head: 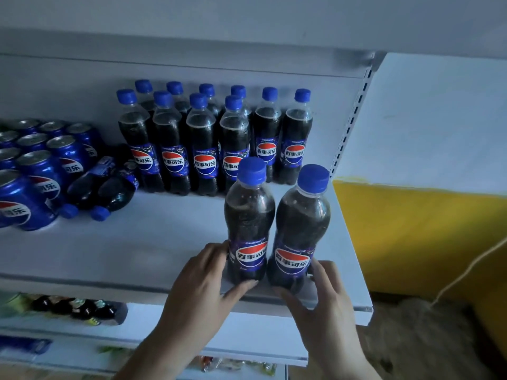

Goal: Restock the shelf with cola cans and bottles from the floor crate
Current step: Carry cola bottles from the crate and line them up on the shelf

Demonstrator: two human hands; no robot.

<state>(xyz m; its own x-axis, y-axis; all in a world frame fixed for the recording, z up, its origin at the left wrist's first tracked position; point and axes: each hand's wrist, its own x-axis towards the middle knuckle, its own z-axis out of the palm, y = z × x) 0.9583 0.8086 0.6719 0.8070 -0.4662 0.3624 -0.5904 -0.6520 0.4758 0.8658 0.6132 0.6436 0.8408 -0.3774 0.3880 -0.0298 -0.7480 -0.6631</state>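
At the front edge of the shelf (137,250), your left hand (200,283) grips the left bottle (248,215), your right hand (326,294) the right bottle (301,223); push both back upright, together.

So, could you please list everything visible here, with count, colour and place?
shelf: one, white
back bottles: ten, dark with blue caps, upright at shelf back
front bottles: two, same colours, upright at shelf front edge
cans: at least nine, blue, shelf left, some cut off
lying bottles: two, same colours, beside the cans
lower-shelf goods: blurred, cannot count
cable: one, white, right, before yellow panel
left hand: one, grips left front bottle
right hand: one, grips right front bottle
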